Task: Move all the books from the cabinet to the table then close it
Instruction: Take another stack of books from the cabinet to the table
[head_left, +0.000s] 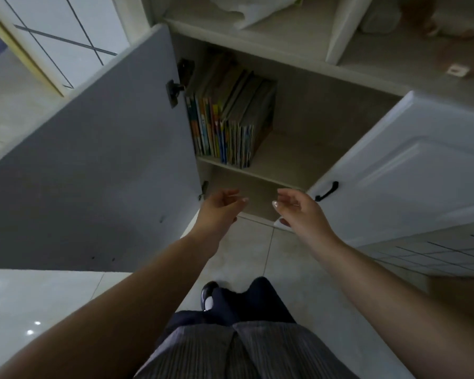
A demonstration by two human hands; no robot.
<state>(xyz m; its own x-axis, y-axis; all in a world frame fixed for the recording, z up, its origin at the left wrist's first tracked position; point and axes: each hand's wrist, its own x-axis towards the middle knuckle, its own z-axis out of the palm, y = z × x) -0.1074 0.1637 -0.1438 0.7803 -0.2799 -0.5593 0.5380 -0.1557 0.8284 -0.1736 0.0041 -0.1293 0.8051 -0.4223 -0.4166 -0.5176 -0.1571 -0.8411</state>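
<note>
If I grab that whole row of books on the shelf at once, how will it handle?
The books look thin and many, so the bunch is probably heavy. Squeezed only from its ends, the middle ones may slip out. Those at the right already lean, so the rest may topple.

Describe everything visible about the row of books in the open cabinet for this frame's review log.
The books stand upright in one tight row on the upper inner shelf, packed against the cabinet's left side next to the open left door and its hinge. They are thin, mostly tall volumes with colourful spines, yellow, blue, orange and green among them; titles are too blurred to read. The rightmost cover looks dull grey. The shelf to their right is bare. Neither hand touches them: the left hand and right hand hover lower down, fingers loosely spread.
</note>
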